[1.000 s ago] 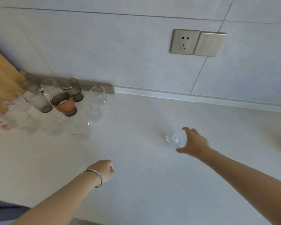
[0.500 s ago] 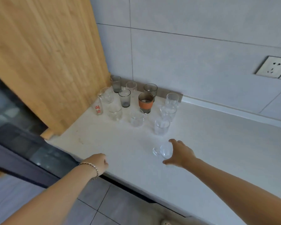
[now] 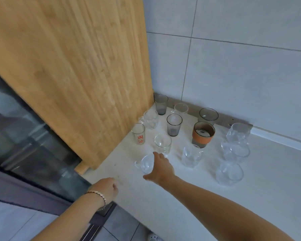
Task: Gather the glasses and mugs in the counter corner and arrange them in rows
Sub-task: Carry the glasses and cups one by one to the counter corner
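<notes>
My right hand (image 3: 159, 168) grips a small clear glass mug (image 3: 145, 164), held at the front left of the group, just in front of a clear glass (image 3: 162, 143). Several glasses stand in the counter corner: a glass with red print (image 3: 138, 133), two grey tumblers (image 3: 161, 104) (image 3: 174, 124), a mug with an orange sleeve (image 3: 203, 134), a grey bowl-shaped glass (image 3: 208, 115), and clear glasses at right (image 3: 238, 133) (image 3: 236, 152) (image 3: 229, 173). My left hand (image 3: 106, 188), wearing a bracelet, is loosely closed and empty above the counter's front edge.
A tall wooden board (image 3: 76, 75) leans on the left beside the glasses. The white counter (image 3: 250, 197) stretches right and toward me. Tiled wall (image 3: 241, 66) stands behind. A dark appliance front (image 3: 24, 145) lies below left.
My right hand has carried the clear mug from the open counter leftward to the group's front left. The view has swung toward the corner. My left hand stays closed.
</notes>
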